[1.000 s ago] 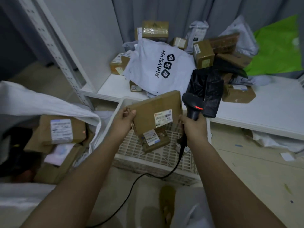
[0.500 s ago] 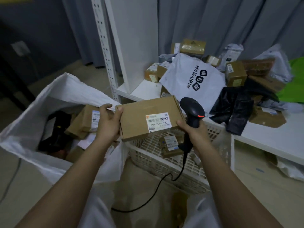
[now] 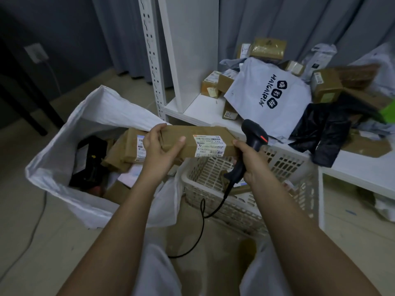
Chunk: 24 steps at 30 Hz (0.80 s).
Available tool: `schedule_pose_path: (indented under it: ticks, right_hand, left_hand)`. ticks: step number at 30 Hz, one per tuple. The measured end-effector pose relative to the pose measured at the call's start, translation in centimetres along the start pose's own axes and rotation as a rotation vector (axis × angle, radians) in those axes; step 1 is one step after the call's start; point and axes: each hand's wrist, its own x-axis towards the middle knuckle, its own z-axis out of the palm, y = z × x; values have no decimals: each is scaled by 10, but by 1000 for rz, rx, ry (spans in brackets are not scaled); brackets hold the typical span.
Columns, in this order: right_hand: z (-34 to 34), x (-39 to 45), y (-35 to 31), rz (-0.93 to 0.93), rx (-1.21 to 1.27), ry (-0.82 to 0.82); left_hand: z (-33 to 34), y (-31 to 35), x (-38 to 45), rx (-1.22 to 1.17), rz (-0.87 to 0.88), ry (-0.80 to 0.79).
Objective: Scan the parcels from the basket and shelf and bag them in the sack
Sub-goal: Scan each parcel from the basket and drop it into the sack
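My left hand (image 3: 161, 148) grips the left end of a flat brown cardboard parcel (image 3: 192, 138) with a white barcode label, held between the sack and the basket. My right hand (image 3: 251, 161) holds a black corded barcode scanner (image 3: 254, 134) by its handle, and its thumb touches the parcel's right end. The white sack (image 3: 102, 116) stands open at the left with several brown parcels and a black one inside. The white slotted basket (image 3: 284, 165) sits under my right hand; most of its contents are hidden.
A low white shelf (image 3: 201, 107) behind the basket carries a pile of brown boxes, a grey mailer (image 3: 267, 97) printed with dark letters and a black plastic bag (image 3: 327, 133). A perforated white upright (image 3: 150, 52) rises behind the sack. The scanner cord loops across the floor between my legs.
The parcel has tipped flatter and moved left toward the sack, away from the basket. The view has swung left, bringing more of the sack into sight. The scanner stays in my right hand.
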Motion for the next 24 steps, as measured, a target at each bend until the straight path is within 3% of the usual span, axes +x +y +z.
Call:
schedule_pose_path:
  ticks: [5,13,18,24]
  right_hand:
    - [5,-3,2,25,-18,-3]
    - [13,-3,24,53,-133,-3]
    - [17,-9,21,14,-183,-166]
    - [13,-26,21,-116,-593,-411]
  left_hand:
    - [-17,-10,-8,260,175,-120]
    - [-33,-27,1,598,338,-130]
    - [-39,-32,9,558,227,147]
    - [-44,-41,18,564,60,218]
